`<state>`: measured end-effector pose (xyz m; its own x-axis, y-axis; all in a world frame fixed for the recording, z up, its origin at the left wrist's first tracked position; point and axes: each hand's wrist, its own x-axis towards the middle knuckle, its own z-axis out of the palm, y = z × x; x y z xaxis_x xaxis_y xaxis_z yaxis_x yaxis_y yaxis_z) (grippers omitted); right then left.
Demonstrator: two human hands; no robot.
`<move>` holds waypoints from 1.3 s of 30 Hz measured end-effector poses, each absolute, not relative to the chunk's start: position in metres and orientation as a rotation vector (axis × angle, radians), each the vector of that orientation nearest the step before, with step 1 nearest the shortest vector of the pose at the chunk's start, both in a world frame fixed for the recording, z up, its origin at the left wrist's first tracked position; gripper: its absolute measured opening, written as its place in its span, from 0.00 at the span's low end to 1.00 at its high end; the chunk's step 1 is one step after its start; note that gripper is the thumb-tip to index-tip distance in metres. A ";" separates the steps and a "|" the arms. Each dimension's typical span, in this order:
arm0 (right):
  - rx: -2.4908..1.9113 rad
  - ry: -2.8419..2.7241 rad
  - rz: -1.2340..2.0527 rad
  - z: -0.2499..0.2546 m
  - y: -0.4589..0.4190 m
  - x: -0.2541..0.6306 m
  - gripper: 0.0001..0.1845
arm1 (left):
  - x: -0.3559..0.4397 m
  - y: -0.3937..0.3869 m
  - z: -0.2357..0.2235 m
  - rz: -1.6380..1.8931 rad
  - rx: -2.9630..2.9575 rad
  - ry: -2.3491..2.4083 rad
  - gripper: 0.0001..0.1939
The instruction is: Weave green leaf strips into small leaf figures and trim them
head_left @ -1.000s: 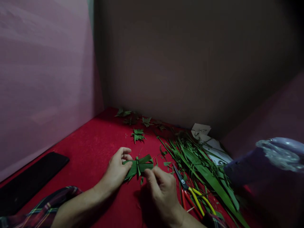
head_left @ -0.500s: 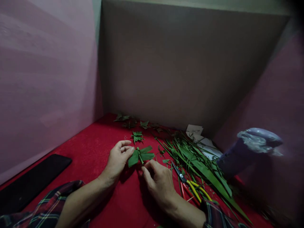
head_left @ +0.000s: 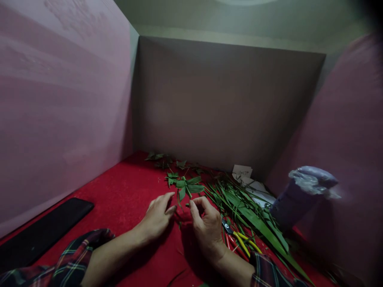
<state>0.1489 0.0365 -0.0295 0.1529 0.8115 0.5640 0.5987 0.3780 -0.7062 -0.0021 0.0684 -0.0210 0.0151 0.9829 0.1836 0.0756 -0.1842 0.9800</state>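
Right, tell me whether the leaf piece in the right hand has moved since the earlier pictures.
Yes: judged against the small leaf figure lying on the red surface, the leaf piece has moved away from the person and slightly right.

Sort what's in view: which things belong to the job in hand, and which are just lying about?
Seem part of the job:
- folded leaf piece, at the right hand's fingertips
- long green leaves
- yellow-handled scissors, not in use

Apparently just lying about:
- flat black object
- purple package
- white papers
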 end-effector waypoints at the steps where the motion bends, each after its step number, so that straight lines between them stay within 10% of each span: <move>1: -1.294 -1.526 0.266 -0.029 0.037 0.148 0.11 | 0.000 0.065 -0.021 1.289 1.409 1.113 0.14; 39: -0.641 -0.846 1.617 -0.031 0.046 0.146 0.14 | 0.014 0.032 -0.008 1.134 1.349 0.663 0.06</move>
